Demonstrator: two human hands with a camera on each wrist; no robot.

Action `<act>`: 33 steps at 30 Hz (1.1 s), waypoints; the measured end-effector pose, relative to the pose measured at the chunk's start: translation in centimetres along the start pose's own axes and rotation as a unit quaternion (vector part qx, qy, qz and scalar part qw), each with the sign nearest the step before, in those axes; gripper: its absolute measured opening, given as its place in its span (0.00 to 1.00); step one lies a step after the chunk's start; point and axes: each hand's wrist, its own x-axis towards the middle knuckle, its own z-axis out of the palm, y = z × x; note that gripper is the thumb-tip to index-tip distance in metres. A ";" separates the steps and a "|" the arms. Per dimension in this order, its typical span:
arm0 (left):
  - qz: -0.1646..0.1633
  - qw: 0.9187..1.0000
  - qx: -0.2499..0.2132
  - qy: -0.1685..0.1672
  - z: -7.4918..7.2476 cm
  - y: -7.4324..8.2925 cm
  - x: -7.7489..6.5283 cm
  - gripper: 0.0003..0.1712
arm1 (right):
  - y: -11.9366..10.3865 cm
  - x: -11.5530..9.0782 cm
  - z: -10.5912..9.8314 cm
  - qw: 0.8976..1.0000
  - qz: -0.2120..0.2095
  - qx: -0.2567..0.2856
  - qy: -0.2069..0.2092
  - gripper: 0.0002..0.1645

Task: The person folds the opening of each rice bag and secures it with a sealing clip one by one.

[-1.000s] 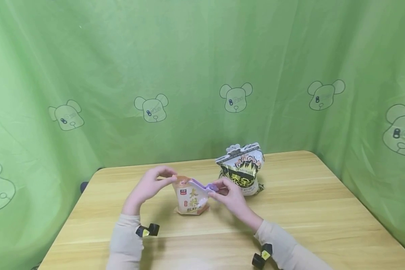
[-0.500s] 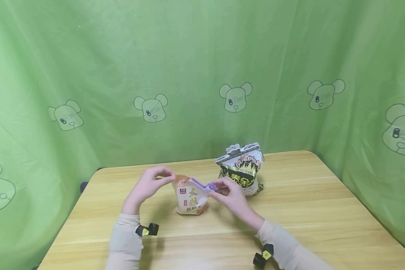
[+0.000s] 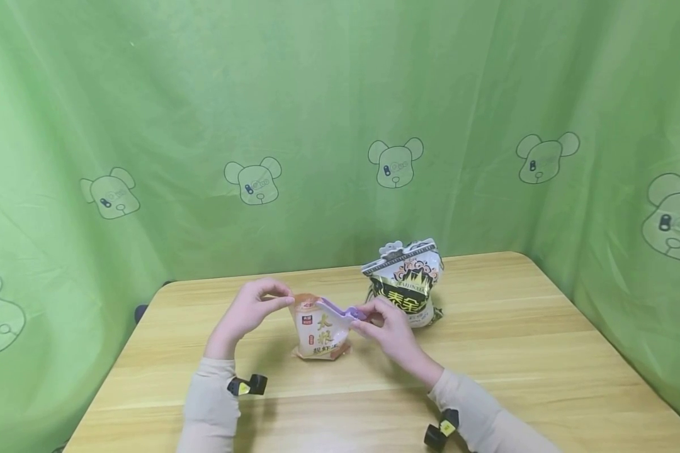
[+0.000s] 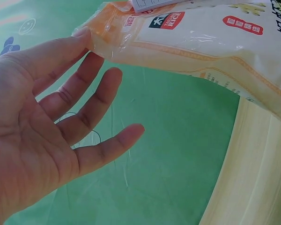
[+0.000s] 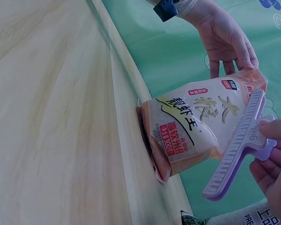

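A small orange and white rice bag (image 3: 317,333) stands upright on the table. My left hand (image 3: 254,309) pinches its upper left corner between thumb and index finger; in the left wrist view the other fingers of that hand (image 4: 56,108) spread loosely below the orange corner. A purple bag clip (image 5: 236,145) with ruler markings lies slantwise across the bag's upper right part. My right hand (image 3: 388,327) grips the clip's handle, thumb on top and fingers beneath, as the right wrist view shows.
Behind my right hand stands a larger white and black bag (image 3: 408,286), with a grey clip (image 3: 393,250) across its top. The wooden table (image 3: 487,352) ends at a green curtain (image 3: 317,126) at the back and sides.
Almost nothing moves. The left hand and the pinched corner shift very slightly left; the right hand keeps its hold on the clip.
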 end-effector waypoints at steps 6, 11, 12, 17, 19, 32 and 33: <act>-0.012 1.000 -0.010 -0.014 -0.1 0.1 0.0 0.09 | 0.0 -0.1 0.0 1.000 -0.019 -0.005 0.001 0.14; -0.020 0.999 -0.027 -0.027 -0.1 0.1 0.0 0.08 | 0.1 0.0 0.0 0.999 -0.035 -0.005 0.004 0.13; -0.021 0.999 -0.029 -0.028 -0.1 0.1 0.0 0.08 | 0.1 0.0 0.0 0.999 -0.037 -0.006 0.004 0.13; -0.022 0.999 -0.030 -0.030 -0.1 0.1 0.0 0.08 | 0.0 0.0 0.0 0.999 -0.034 -0.002 0.006 0.13; -0.022 0.999 -0.030 -0.031 -0.1 0.1 0.0 0.08 | 0.0 0.1 0.1 0.999 -0.034 -0.004 0.005 0.13; -0.025 0.998 -0.038 -0.033 0.0 0.3 0.0 0.09 | -0.4 0.7 0.7 0.999 -0.041 0.009 -0.003 0.12; -0.025 0.998 -0.038 -0.033 0.0 0.3 0.0 0.09 | -0.4 0.7 0.8 0.999 -0.042 0.011 -0.002 0.12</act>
